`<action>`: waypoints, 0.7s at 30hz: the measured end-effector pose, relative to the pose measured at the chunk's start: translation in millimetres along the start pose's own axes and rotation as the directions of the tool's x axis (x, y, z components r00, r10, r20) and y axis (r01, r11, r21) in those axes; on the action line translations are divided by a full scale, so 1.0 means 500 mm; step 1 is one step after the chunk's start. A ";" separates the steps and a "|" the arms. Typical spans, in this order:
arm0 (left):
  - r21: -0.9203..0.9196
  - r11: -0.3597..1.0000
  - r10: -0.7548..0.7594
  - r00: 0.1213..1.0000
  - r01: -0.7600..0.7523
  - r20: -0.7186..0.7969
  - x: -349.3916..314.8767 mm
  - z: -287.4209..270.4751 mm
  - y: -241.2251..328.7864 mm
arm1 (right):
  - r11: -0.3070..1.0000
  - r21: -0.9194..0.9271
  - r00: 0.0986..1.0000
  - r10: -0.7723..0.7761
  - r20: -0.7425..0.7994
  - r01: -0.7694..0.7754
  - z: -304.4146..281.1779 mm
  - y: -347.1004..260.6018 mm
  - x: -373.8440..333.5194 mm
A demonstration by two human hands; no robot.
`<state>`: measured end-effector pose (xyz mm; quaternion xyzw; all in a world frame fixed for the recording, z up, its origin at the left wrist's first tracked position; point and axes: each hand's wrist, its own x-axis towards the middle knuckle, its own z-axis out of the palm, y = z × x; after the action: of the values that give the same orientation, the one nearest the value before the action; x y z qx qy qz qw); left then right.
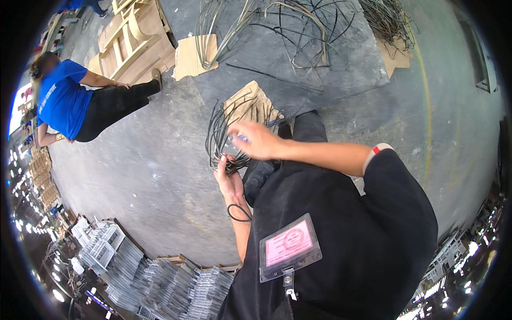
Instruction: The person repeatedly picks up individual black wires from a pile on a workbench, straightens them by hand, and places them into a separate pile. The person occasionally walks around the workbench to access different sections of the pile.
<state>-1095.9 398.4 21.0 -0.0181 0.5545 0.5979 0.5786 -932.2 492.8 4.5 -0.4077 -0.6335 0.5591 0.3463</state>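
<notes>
A loose coil of thin black and grey cables point(214, 133) is in front of me, close to my shoe point(258, 176). My left hand point(230, 182) grips the lower end of this coil, its thumb and fingers wrapped round the strands. Over the coil's right side is my right hand point(257, 141), slightly blurred, with its fingers curled together. A small bluish spot shows at those fingers, but what they hold is hidden. Crumpled brown paper or cardboard point(250, 105) lies on the floor just beyond the hands, with some cable loops across it.
More tangled cables point(320, 32) lie on a dark sheet point(352, 69) ahead. Another cable pile point(392, 24) sits at the far right. A person in a blue shirt point(66, 98) is at the left, near wooden frames point(128, 42). Stacked grey metal parts point(165, 285) stand at the lower left.
</notes>
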 end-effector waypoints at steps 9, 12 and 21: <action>-0.103 0.963 -0.241 0.968 0.248 0.076 -0.067 -0.005 0.010 | 0.862 -0.171 0.761 -0.307 0.572 0.476 0.067 -0.109 -0.007; -0.106 0.959 -0.256 0.964 0.263 0.075 -0.029 -0.029 0.001 | 0.684 -0.330 0.681 -0.335 0.651 0.651 0.054 -0.109 -0.031; -0.104 0.955 -0.279 0.960 0.279 0.009 0.002 -0.025 0.003 | 0.557 -0.395 0.520 -0.078 0.851 0.730 0.020 -0.099 -0.050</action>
<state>-1104.9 390.9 16.5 -0.1279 0.5161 0.5383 0.6539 -936.6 463.7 52.5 -0.0564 -0.9623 0.2660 -0.0087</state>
